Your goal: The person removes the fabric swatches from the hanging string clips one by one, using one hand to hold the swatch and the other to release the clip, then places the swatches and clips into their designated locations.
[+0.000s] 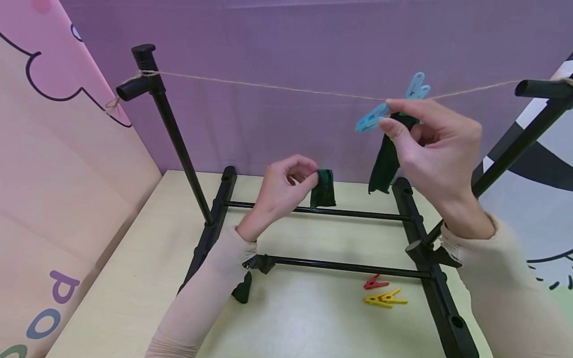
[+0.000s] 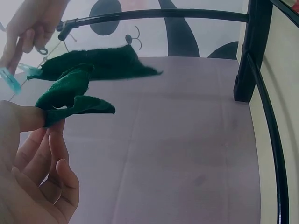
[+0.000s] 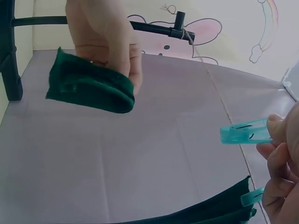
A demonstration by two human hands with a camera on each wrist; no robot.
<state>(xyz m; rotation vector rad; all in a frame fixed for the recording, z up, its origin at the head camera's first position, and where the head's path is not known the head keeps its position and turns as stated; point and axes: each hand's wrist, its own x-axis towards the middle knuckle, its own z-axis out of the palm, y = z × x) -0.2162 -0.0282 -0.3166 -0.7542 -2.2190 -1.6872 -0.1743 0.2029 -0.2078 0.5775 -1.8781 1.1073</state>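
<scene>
My left hand (image 1: pixel 288 186) pinches a small dark green cloth (image 1: pixel 323 189), which droops folded from the fingertips below the string. Between thumb and forefinger, my right hand (image 1: pixel 440 144) holds a light blue clothespin (image 1: pixel 372 118) by one end, beside the string (image 1: pixel 268 86). A second blue clothespin (image 1: pixel 417 87) clips another green cloth (image 1: pixel 385 161) onto that string, partly behind the right hand. In the right wrist view the held clothespin (image 3: pixel 245 132) stands apart from the left hand's cloth (image 3: pixel 91 86).
A black frame with uprights (image 1: pixel 174 134) and crossbars (image 1: pixel 349 266) carries the string. On the table (image 1: pixel 286 318) lie a red clothespin (image 1: pixel 376 282) and yellow clothespins (image 1: pixel 385 299). Another dark green piece (image 1: pixel 242 288) lies partly hidden by the left sleeve. A purple backdrop (image 1: pixel 268 44) stands behind.
</scene>
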